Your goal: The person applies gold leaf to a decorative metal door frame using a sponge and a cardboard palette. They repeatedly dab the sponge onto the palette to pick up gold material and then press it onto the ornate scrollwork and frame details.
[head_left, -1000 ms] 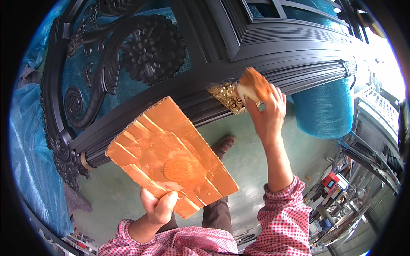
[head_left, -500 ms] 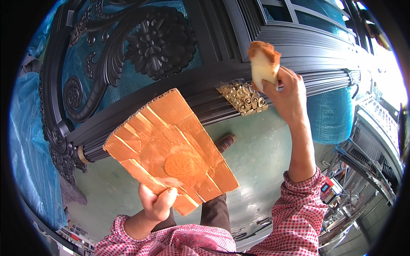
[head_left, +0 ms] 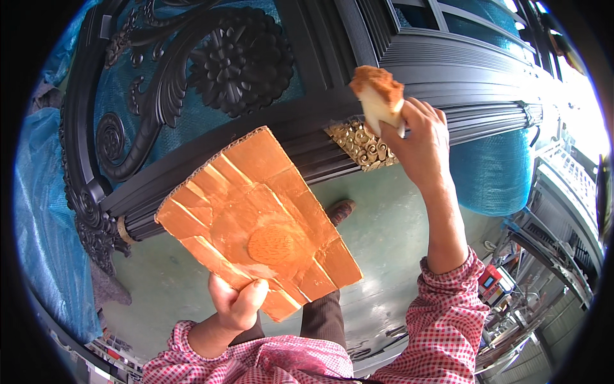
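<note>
My left hand (head_left: 236,304) grips the lower edge of a piece of corrugated cardboard (head_left: 288,185), its thumb lying on top. The cardboard is coated in orange-gold paint, with a round textured patch of it near the middle. My right hand (head_left: 419,142) pinches a pale foam sponge (head_left: 378,102) whose far end is stained orange-brown. It is held over the dark frame (head_left: 307,137), just beyond a carved gold ornament (head_left: 363,146) set on the frame's fluted rail. Whether the sponge touches the frame I cannot tell.
Across the far side stretches the dark ornate metalwork, with a big flower rosette (head_left: 240,61) and a scroll (head_left: 112,144). Blue bubble wrap (head_left: 492,173) lies behind and beside it. Metal racks and a red-and-white device (head_left: 496,285) stand at the right. My shoe (head_left: 341,211) is on the green floor (head_left: 390,224).
My right hand has moved a little left with the sponge, which now tilts further left. The cardboard has shifted only slightly in my left hand.
</note>
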Tool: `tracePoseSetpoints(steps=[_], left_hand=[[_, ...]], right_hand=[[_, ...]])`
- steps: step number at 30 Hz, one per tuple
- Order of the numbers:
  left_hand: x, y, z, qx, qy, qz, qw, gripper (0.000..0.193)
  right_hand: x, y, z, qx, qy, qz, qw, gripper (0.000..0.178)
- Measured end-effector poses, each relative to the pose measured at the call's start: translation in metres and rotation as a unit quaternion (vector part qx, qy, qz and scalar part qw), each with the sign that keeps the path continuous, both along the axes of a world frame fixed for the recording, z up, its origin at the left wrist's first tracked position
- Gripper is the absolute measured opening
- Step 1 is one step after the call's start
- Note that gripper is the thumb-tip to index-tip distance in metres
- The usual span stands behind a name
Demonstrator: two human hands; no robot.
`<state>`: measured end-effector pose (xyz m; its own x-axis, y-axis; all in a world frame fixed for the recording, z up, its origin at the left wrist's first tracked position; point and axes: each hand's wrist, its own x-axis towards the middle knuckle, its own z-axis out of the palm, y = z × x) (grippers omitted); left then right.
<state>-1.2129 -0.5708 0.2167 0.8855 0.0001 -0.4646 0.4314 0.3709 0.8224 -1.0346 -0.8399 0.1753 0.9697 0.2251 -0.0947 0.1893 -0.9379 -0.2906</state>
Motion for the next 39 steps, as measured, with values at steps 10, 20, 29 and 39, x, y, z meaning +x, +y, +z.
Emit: tracePoseSetpoints(steps=[10,20,29,39], left_hand=[[-0.007,-0.003,-0.001,0.002,-0.017,-0.013,1.0,0.064],[0.005,-0.015,0.007,0.005,0.032,-0.018,0.999,0.069],[0.012,-0.034,0.015,0.082,0.071,-0.064,0.992,0.071],[0.016,-0.048,0.013,0.095,0.045,-0.061,0.993,0.072]], right_hand=[[-0.046,-0.012,0.0,0.01,-0.092,-0.036,0.995,0.02],[-0.135,-0.006,-0.055,0.18,-0.134,-0.257,0.94,0.041],[-0.155,-0.008,-0.092,0.352,-0.187,-0.4,0.825,0.023],[-0.147,0.01,-0.102,0.471,-0.217,-0.43,0.739,0.021]])
